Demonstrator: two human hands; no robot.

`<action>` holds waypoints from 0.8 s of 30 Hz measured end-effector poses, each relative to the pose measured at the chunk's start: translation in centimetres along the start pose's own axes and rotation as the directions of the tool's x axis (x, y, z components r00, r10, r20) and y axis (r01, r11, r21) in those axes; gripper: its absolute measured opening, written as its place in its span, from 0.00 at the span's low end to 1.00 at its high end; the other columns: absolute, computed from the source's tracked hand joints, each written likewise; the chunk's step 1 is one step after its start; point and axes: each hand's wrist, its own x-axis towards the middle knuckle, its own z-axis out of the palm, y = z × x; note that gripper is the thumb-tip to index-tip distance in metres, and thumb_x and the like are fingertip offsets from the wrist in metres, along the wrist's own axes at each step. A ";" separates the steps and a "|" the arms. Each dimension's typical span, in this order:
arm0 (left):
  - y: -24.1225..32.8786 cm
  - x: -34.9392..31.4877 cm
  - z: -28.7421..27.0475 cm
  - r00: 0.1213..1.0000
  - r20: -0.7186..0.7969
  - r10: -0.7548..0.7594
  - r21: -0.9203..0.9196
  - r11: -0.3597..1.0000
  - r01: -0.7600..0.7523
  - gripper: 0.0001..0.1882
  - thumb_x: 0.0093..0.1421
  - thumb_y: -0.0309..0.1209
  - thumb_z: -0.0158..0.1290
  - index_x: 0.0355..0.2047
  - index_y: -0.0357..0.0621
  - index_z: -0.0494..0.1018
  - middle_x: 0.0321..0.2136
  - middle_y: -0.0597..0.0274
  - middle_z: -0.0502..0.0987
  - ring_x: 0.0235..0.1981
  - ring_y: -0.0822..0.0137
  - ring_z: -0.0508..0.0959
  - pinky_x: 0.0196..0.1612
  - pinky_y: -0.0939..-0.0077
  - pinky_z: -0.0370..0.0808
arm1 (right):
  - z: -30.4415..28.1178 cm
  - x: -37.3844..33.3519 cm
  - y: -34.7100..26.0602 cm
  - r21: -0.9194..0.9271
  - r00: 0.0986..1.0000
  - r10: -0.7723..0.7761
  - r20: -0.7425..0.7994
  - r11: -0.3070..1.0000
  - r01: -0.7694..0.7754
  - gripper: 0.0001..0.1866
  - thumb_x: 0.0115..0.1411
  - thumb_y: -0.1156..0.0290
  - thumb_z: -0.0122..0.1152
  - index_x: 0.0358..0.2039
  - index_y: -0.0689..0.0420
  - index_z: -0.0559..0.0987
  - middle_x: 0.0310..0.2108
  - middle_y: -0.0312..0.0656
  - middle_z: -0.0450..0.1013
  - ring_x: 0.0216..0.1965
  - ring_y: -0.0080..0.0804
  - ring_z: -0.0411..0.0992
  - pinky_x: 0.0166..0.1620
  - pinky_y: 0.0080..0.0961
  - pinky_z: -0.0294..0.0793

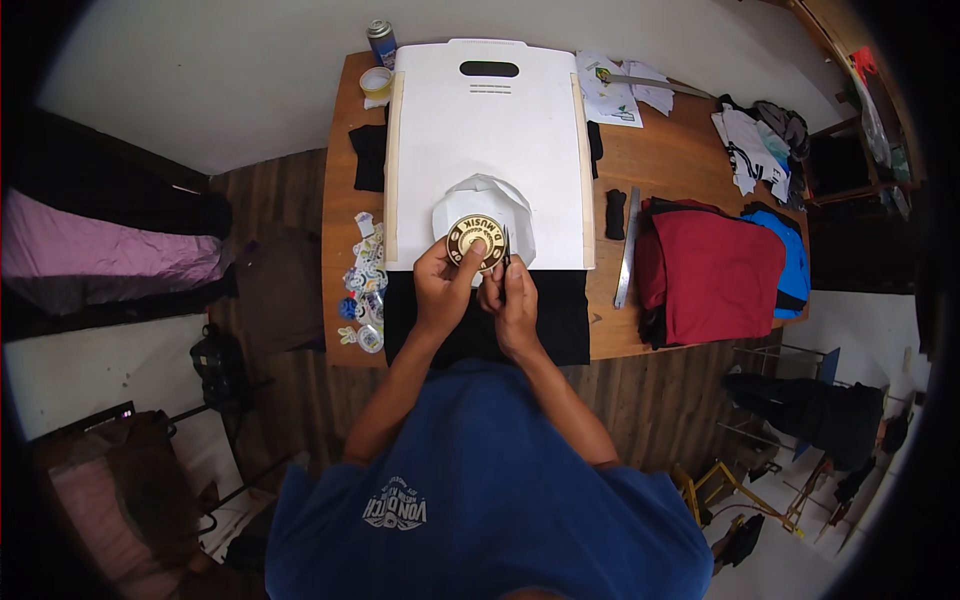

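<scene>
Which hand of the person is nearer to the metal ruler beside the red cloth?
Right. The right hand is left of the metal ruler; the left hand, holding a round brown-and-cream patch, is farther left.

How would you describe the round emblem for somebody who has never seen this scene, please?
Find the white board on the wooden table. At its near end, the left hand holds the round emblem, whose brown ring and cream centre stand out from the pale sheet behind it.

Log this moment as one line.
left hand: holds round badge | right hand: holds scissors beside badge | beneath hands: white board, black cloth
</scene>
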 end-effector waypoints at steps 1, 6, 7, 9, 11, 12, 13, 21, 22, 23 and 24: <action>0.0 0.0 0.0 0.996 0.022 -0.082 0.024 0.996 0.081 0.07 0.60 0.25 0.51 0.35 0.32 0.72 0.29 0.63 0.77 0.30 0.78 0.75 0.33 0.86 0.71 | 0.0 0.0 0.0 -0.035 0.997 0.071 -0.034 0.997 -0.072 0.18 0.68 0.55 0.34 0.28 0.54 0.62 0.17 0.30 0.55 0.15 0.16 0.47 0.20 0.16 0.50; -0.1 -0.1 0.0 1.000 -0.003 -0.008 -0.002 1.000 0.008 0.07 0.60 0.26 0.52 0.35 0.33 0.72 0.29 0.63 0.77 0.30 0.78 0.75 0.34 0.86 0.71 | 0.0 0.0 0.1 0.033 1.000 -0.012 0.007 0.999 0.012 0.17 0.69 0.57 0.33 0.29 0.55 0.63 0.15 0.29 0.52 0.15 0.15 0.46 0.19 0.15 0.48; -0.1 -0.1 0.0 0.996 0.004 -0.090 0.027 0.996 0.090 0.07 0.60 0.26 0.52 0.35 0.33 0.72 0.29 0.62 0.77 0.30 0.78 0.75 0.34 0.86 0.71 | 0.0 0.0 0.1 -0.003 0.998 0.058 -0.026 0.998 -0.058 0.17 0.69 0.57 0.33 0.29 0.55 0.63 0.15 0.29 0.52 0.15 0.15 0.46 0.19 0.15 0.48; -0.2 -0.1 0.0 1.000 -0.012 -0.008 0.006 1.000 0.008 0.07 0.60 0.25 0.52 0.35 0.32 0.73 0.30 0.62 0.77 0.30 0.78 0.75 0.34 0.85 0.72 | 0.0 0.0 0.1 0.039 1.000 -0.010 0.008 0.999 0.009 0.17 0.69 0.57 0.33 0.28 0.55 0.63 0.15 0.29 0.52 0.15 0.15 0.46 0.19 0.15 0.48; -0.2 -0.1 0.0 1.000 -0.016 -0.010 0.004 1.000 0.010 0.07 0.60 0.25 0.52 0.34 0.32 0.73 0.30 0.62 0.77 0.31 0.78 0.75 0.34 0.85 0.72 | 0.0 0.0 0.1 -0.001 0.998 0.056 -0.032 0.998 -0.056 0.17 0.69 0.57 0.33 0.28 0.55 0.63 0.15 0.29 0.52 0.15 0.15 0.46 0.19 0.15 0.48; -0.2 -0.1 0.0 1.000 -0.009 -0.007 0.002 1.000 0.007 0.07 0.60 0.25 0.52 0.34 0.32 0.73 0.30 0.63 0.77 0.31 0.78 0.75 0.34 0.85 0.72 | 0.0 0.0 0.1 0.035 1.000 -0.016 0.002 0.999 0.016 0.17 0.69 0.57 0.33 0.28 0.55 0.63 0.15 0.29 0.52 0.15 0.15 0.46 0.19 0.15 0.48; -0.2 -0.1 0.0 0.996 0.008 -0.089 0.023 0.996 0.089 0.07 0.60 0.25 0.52 0.34 0.32 0.73 0.30 0.63 0.77 0.31 0.78 0.75 0.34 0.85 0.72 | 0.0 0.0 0.1 -0.002 0.998 0.053 -0.035 0.999 -0.053 0.17 0.69 0.57 0.33 0.28 0.55 0.63 0.15 0.29 0.52 0.15 0.15 0.46 0.19 0.15 0.48; -0.1 0.0 0.1 1.000 0.001 0.006 -0.005 1.000 -0.006 0.07 0.60 0.25 0.52 0.35 0.32 0.72 0.30 0.62 0.77 0.31 0.78 0.74 0.35 0.85 0.72 | -0.4 0.0 0.3 0.046 1.000 -0.027 -0.009 0.999 0.027 0.18 0.69 0.56 0.33 0.29 0.55 0.63 0.15 0.29 0.52 0.15 0.16 0.47 0.19 0.15 0.49; 0.0 0.0 0.1 0.997 0.013 -0.076 0.023 0.997 0.075 0.07 0.60 0.25 0.52 0.35 0.32 0.72 0.30 0.62 0.77 0.32 0.78 0.75 0.35 0.85 0.72 | -0.4 0.0 0.3 0.008 0.998 0.040 -0.044 0.999 -0.040 0.18 0.69 0.56 0.33 0.29 0.55 0.63 0.15 0.29 0.52 0.15 0.16 0.47 0.19 0.15 0.49; 0.1 0.0 0.0 1.000 0.004 0.009 0.000 1.000 -0.009 0.07 0.60 0.25 0.52 0.35 0.32 0.72 0.31 0.62 0.77 0.32 0.78 0.75 0.35 0.85 0.72 | -0.5 0.0 0.2 0.006 0.997 0.053 -0.050 0.999 -0.052 0.17 0.69 0.57 0.33 0.29 0.55 0.62 0.14 0.30 0.52 0.15 0.17 0.46 0.20 0.16 0.49; 0.1 0.0 0.0 1.000 0.012 0.001 0.000 1.000 -0.001 0.07 0.60 0.25 0.52 0.36 0.32 0.72 0.31 0.62 0.77 0.32 0.77 0.75 0.36 0.84 0.72 | -0.7 0.1 0.1 0.044 1.000 -0.008 -0.017 0.999 0.008 0.17 0.69 0.57 0.33 0.29 0.55 0.62 0.14 0.30 0.52 0.15 0.17 0.46 0.20 0.16 0.49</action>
